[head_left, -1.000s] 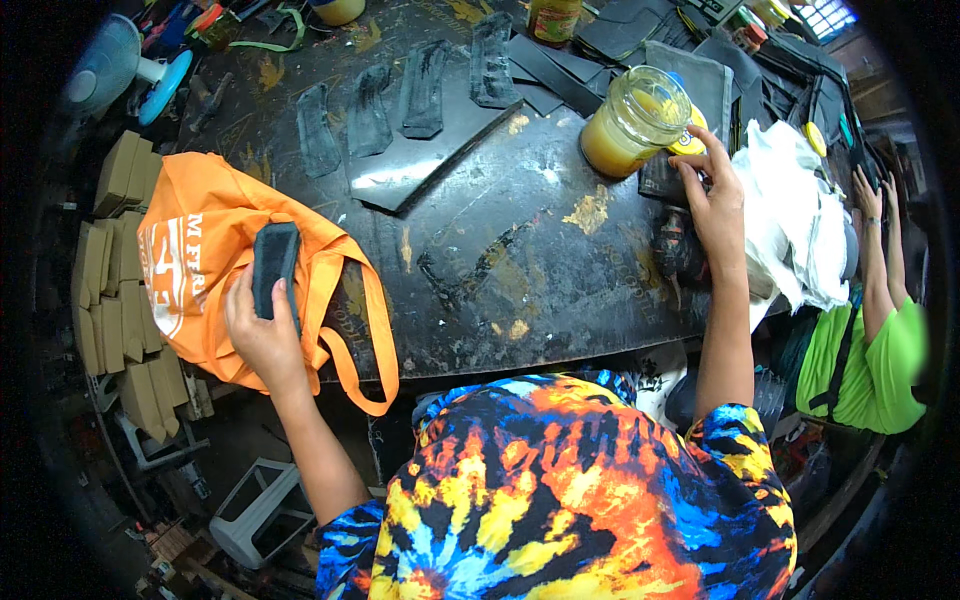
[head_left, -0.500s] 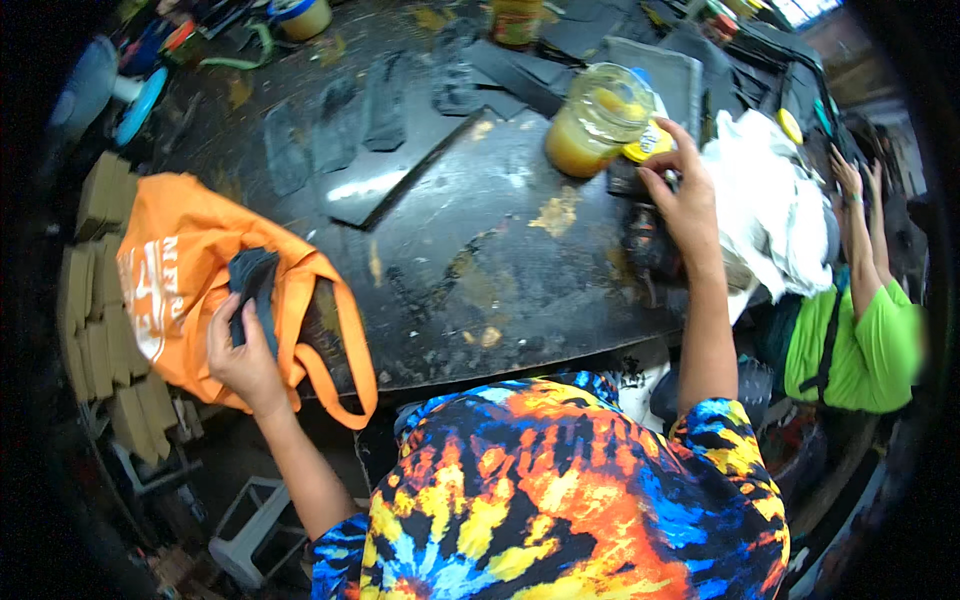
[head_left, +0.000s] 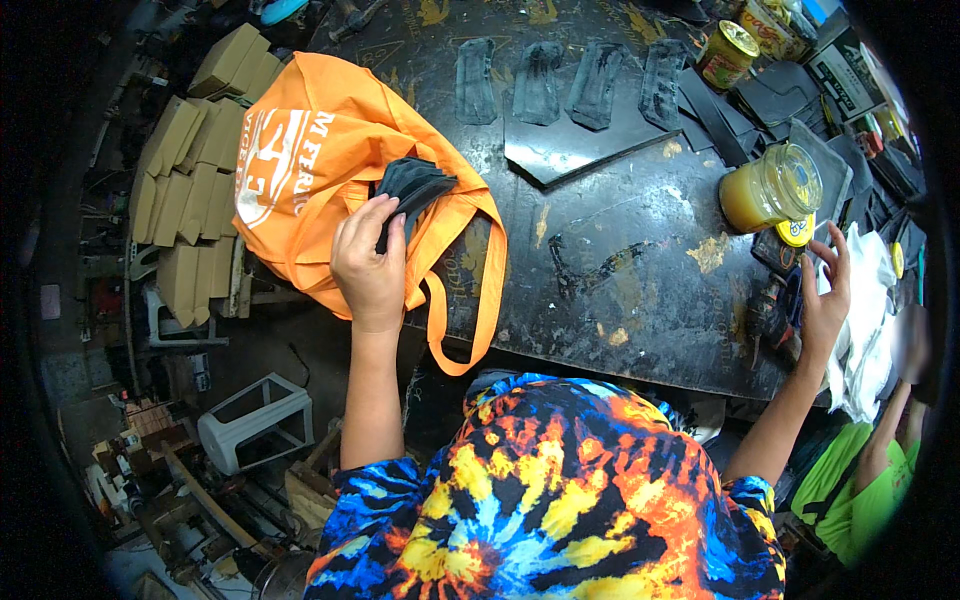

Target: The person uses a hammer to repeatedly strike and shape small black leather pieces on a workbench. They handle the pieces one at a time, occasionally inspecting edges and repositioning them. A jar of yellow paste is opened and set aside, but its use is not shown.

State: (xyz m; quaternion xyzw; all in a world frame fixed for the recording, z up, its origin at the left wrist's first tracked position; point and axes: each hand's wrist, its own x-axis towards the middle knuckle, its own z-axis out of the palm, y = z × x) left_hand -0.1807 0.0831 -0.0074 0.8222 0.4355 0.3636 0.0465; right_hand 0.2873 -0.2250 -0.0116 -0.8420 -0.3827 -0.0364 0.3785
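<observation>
My left hand (head_left: 368,262) pinches a stack of thin dark pieces (head_left: 420,188), black-grey and soft-looking, between thumb and fingers. It holds them at the mouth of an orange cloth bag (head_left: 345,110) lying on the table's left edge. At the right, my right hand (head_left: 826,292) is raised with fingers apart and nothing visible in it. Close by its fingertips is a yellow lid (head_left: 796,232). Just beyond sits a glass jar (head_left: 752,203) of yellowish contents. A dark tool-like object (head_left: 770,312), partly hidden, lies beside that hand.
Several dark strips (head_left: 597,85) lie in a row at the back, near a shiny black sheet (head_left: 560,160). White cloth (head_left: 862,330) and another person's green sleeve (head_left: 845,500) are at the right. Folded cardboard (head_left: 190,200) stands left; a grey stool (head_left: 258,422) is below.
The view has swung left, so table and bag sit further right in it. My left hand still grips the dark stack by the bag. My right hand stays near the lid, fingers apart.
</observation>
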